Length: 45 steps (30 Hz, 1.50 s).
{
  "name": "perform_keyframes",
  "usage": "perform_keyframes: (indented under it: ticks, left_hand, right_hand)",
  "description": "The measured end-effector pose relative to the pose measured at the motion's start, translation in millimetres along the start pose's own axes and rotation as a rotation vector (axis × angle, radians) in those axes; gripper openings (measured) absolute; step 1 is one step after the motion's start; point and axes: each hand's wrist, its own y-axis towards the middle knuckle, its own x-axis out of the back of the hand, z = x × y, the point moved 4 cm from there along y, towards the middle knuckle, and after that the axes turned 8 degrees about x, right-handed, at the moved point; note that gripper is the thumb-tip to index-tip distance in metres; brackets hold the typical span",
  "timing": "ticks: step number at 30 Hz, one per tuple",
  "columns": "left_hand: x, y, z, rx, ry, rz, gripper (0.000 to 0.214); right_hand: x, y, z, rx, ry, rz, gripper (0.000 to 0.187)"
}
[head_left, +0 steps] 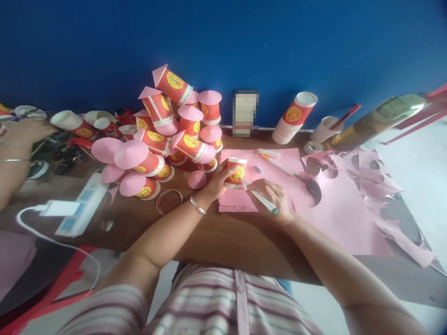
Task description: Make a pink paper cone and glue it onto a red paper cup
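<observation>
So the pixelated block (245,114) at the counter's (206,232) back edge is unreadable, and over by the left edge someone else's arm (16,158) gets cut off by the frame, with the clutter around their hand too blurry to sort out. The cup (236,173) is up over the middle of the counter, above the pink paper (279,174). Left hand (222,181) has its grip curled round it, thumb on the front, other fingers mostly hidden behind. It's red with a round yellow print and a white band along the top. Right hand (270,200) has a snug grip on a white pen-like tool (263,199), teal at the back end; its tip is at the cup's lower edge, can't tell if they touch. Containers: near the back right corner there's a white tub (323,130) with a red-handled thing (345,117) in it, a bottle (379,118) part-full of amber liquid, plus a leaning cup stack (295,116).
</observation>
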Motion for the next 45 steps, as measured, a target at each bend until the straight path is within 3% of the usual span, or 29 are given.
perform_keyframes:
  ticks: [11, 23, 45]
  left_hand:
    - [5.4, 3.0, 4.6, 0.006, -0.03, -0.038, 0.032]
    - [-4.5, 2.4, -4.0, -0.02, -0.069, 0.0, 0.034]
    - [2.9, 3.5, 1.9, -0.023, -0.057, -0.043, 0.03]
  right_hand:
    - [0.8, 0.6, 1.1, 0.013, -0.01, 0.002, 0.017]
    - [-1.6, 0.3, 3.8, 0.026, 0.018, -0.027, 0.013]
    - [0.1, 1.8, 3.4, 0.018, -0.046, 0.006, 0.015]
